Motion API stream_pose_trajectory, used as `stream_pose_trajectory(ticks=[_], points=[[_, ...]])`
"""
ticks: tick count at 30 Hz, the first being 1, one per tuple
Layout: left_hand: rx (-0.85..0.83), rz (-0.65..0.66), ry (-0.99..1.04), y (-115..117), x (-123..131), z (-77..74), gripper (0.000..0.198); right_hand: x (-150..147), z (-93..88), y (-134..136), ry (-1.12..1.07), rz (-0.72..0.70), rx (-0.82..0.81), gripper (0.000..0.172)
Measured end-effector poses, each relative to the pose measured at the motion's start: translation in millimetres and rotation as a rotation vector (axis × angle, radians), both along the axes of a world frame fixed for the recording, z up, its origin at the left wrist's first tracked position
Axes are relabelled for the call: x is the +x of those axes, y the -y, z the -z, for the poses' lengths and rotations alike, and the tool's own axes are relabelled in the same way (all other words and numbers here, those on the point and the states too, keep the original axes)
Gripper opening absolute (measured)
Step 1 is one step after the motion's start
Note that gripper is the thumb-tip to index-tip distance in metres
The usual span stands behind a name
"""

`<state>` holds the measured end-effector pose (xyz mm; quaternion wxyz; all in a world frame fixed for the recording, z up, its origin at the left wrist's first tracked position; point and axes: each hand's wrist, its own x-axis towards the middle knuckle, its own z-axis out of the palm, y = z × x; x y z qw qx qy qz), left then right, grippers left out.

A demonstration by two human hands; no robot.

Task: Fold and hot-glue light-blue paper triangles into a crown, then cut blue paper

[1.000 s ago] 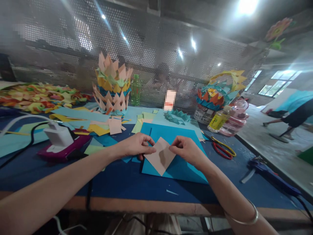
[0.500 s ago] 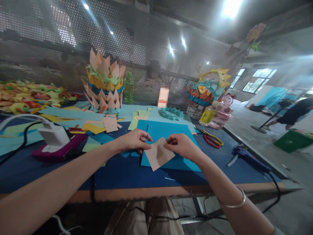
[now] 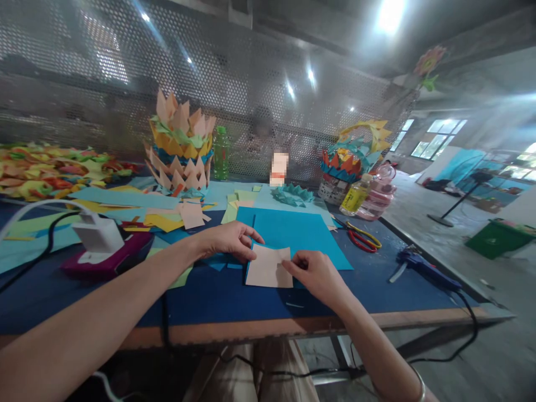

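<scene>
A small square of pale pink paper [image 3: 268, 272] is held between both hands, over the lower left of a bright blue sheet [image 3: 305, 230]. My left hand [image 3: 234, 240] is closed on the square's upper left corner, its index finger reaching out above the edge. At the right edge, my right hand [image 3: 312, 269] pinches the paper between thumb and curled fingers. The square's sides now run nearly level with the table edge, and its top edge bows slightly. Beyond the blue sheet lies a teal ring of folded paper points [image 3: 293, 195].
Left are a purple power strip [image 3: 109, 259] with a white plug, paper scraps [image 3: 165, 220] and a tiered paper flower [image 3: 182, 145]. Scissors [image 3: 362, 237], a blue glue gun [image 3: 427, 269], a yellow-labelled bottle [image 3: 355, 195] and a pink jug [image 3: 376, 198] stand or lie right.
The pink paper has turned from a diamond position to square with the table edge. My right hand has moved down towards me along it; my left hand stays near the upper left corner.
</scene>
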<state>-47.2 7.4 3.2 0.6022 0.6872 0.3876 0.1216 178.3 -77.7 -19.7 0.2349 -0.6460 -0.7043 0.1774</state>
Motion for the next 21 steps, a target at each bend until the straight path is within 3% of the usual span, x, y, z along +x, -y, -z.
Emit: stream_pose_trajectory(ticks=[14, 21], points=[[0.005, -0.084, -0.047, 3, 7, -0.7, 0.052, -4, 2.1, 0, 0.030, 0.058, 0.017, 0.031], [0.008, -0.105, -0.109, 2, 10, -1.7, 0.055, 12, 3.6, 14, 0.064, 0.129, 0.047, 0.025]])
